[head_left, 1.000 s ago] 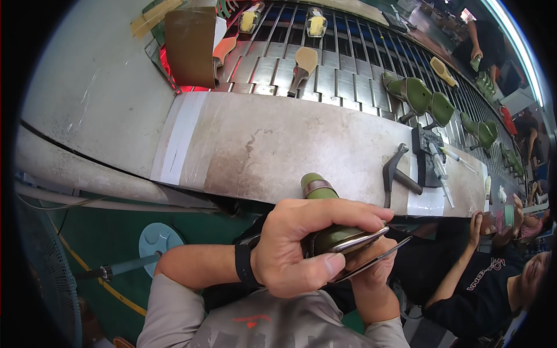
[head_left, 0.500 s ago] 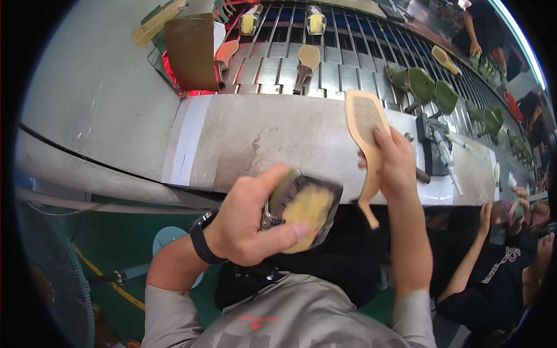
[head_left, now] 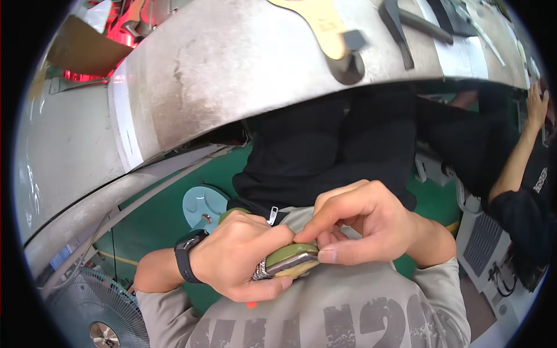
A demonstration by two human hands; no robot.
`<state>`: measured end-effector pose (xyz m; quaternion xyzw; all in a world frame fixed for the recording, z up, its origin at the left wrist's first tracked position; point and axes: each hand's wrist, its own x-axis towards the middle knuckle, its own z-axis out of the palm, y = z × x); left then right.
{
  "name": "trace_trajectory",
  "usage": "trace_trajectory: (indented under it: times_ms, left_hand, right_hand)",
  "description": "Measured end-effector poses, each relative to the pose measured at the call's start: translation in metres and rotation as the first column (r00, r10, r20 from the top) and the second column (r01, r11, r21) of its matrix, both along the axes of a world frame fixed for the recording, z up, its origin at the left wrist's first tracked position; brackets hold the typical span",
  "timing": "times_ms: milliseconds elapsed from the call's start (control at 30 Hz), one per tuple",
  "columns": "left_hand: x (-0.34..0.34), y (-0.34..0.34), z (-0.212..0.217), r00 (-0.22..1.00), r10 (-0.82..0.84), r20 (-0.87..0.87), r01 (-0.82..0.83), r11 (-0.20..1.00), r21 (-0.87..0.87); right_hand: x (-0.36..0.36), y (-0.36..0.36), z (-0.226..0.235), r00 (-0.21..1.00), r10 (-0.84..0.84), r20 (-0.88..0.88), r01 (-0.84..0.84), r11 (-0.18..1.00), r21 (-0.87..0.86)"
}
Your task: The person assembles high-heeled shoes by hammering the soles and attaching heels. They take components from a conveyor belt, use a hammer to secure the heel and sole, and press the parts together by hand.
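Observation:
Held close to my chest is an olive-green shoe upper [head_left: 287,255] with a dark lower edge, a pale yellowish underside and a glittering band. My left hand [head_left: 241,255], with a black watch on its wrist, is closed around it. My right hand [head_left: 365,226] pinches at the far end of its rim with thumb and forefinger; anything small between those fingertips is hidden. A tan shoe sole [head_left: 325,26] with a dark curved end lies on the metal bench [head_left: 232,64], away from both hands.
Dark tools [head_left: 400,35] lie on the bench's right side. At the upper left, a brown sheet [head_left: 87,52] stands by red light. Below the bench are a light-blue stool [head_left: 203,203] and a fan [head_left: 104,307]. A co-worker's arm [head_left: 522,148] reaches the bench at far right.
The tan sole has left my right hand and now lies on the bench. My left hand has brought the shoe upper down to my chest and turned it. My right hand has joined it there.

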<state>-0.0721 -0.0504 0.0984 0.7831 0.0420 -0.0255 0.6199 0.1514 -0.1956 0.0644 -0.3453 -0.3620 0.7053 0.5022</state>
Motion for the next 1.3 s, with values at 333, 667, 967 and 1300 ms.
trace_trajectory:
  times_ms: [333,667,967,1300]
  left_hand:
    - [0.031,-0.010,0.007,0.996,-0.092,-0.022,0.090,0.995,-0.047]
    - [0.030,-0.008,0.005,0.997,-0.076,-0.012,0.075,0.994,-0.083]
    - [0.027,-0.008,0.003,0.997,-0.072,-0.001,0.072,0.993,-0.099]
    - [0.021,-0.001,0.006,0.998,-0.059,0.020,0.060,0.994,-0.087]
  right_hand:
    - [0.015,-0.017,-0.001,0.960,-0.032,-0.277,-0.011,0.989,-0.150]
    - [0.015,-0.011,-0.002,0.932,-0.002,-0.363,-0.086,0.970,-0.225]
    - [0.014,-0.009,0.001,0.929,0.002,-0.369,-0.103,0.962,-0.253]
    - [0.018,0.004,0.022,0.999,0.040,0.032,-0.036,0.993,-0.111]
